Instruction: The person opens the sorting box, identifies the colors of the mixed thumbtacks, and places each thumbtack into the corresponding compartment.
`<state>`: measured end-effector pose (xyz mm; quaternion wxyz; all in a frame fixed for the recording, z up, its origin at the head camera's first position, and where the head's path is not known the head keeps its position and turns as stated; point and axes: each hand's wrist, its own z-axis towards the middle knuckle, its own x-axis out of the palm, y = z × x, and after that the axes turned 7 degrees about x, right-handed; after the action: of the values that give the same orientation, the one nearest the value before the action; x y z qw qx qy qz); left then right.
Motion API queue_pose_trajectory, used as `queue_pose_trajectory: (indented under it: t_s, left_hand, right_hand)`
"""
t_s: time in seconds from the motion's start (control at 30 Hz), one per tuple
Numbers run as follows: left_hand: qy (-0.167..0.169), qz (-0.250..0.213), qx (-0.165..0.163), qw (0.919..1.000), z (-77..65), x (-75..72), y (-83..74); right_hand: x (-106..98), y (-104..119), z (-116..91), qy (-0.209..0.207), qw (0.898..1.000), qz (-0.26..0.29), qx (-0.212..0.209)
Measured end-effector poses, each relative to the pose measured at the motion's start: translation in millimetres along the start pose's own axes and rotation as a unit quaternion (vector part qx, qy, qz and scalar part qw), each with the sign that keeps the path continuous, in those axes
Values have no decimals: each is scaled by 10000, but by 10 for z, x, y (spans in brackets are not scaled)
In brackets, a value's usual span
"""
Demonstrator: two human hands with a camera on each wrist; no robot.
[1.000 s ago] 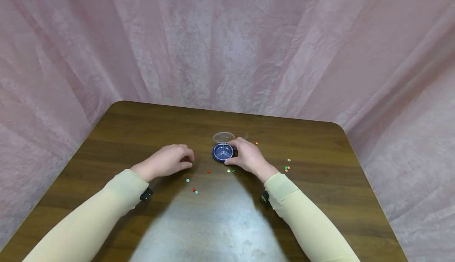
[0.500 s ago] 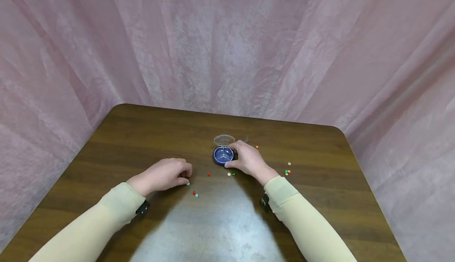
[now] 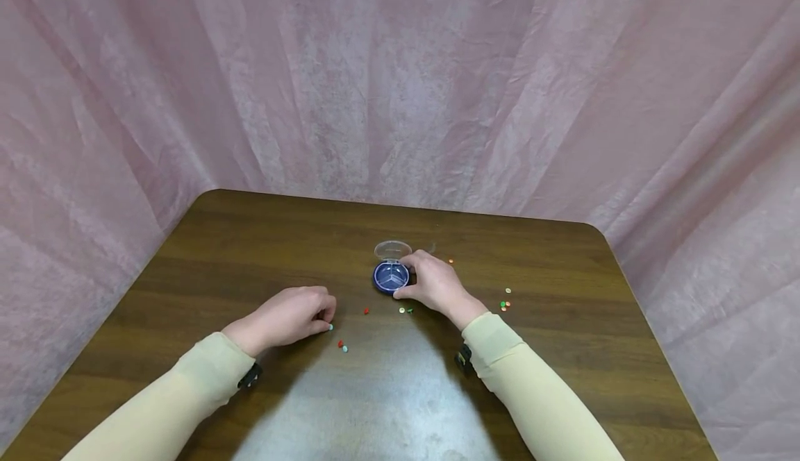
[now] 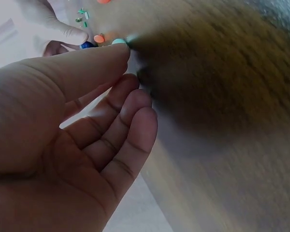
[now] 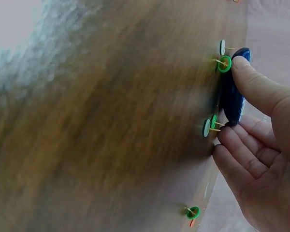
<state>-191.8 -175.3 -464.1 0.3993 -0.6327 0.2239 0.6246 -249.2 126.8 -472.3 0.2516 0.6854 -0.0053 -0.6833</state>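
Note:
My left hand (image 3: 284,319) is low over the table, its thumb and index finger at a light-blue thumbtack (image 3: 330,327). In the left wrist view the thumbtack's head (image 4: 120,42) shows at the thumb tip, and the fingers are curled; the index fingertip is mostly hidden. With thumb and fingers, my right hand (image 3: 437,287) grips the right side of a small round blue case (image 3: 391,278). White dividers split the case into three compartments, and its clear lid (image 3: 392,250) stands raised at the back. The right wrist view shows the thumb on the case's blue side (image 5: 232,99).
Red (image 3: 340,344) and light-blue (image 3: 345,349) thumbtacks lie near my left hand. Another red thumbtack (image 3: 366,312), a pale one (image 3: 402,310) and a green one (image 3: 410,310) lie before the case. Several more, including a green thumbtack (image 3: 503,304), lie on the wooden table (image 3: 562,350) at right.
My left hand has come down and toward me to the light-blue thumbtack, and its thumb and index finger have drawn together there. My right hand has stayed on the case.

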Motion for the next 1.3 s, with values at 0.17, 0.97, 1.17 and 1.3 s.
queue_pose_trajectory:
  t_s: [0.17,0.97,1.17,1.3]
  left_hand:
    - [-44,36,22,10000,2,38,-2]
    - [-34,-104,-1,9999,26,-29,-21]
    - [-33,12,-8,10000,52,-2,-38]
    - [-42,151,-11,9999,61,31,-44]
  right_hand:
    - [15,2,-7,-41,10000,-17,-49]
    - [-14,2,-1,33,10000,-49,4]
    - [-12,-7,2,18,10000,-12,17]
    - [-5,-8,4,58,10000,7,18]
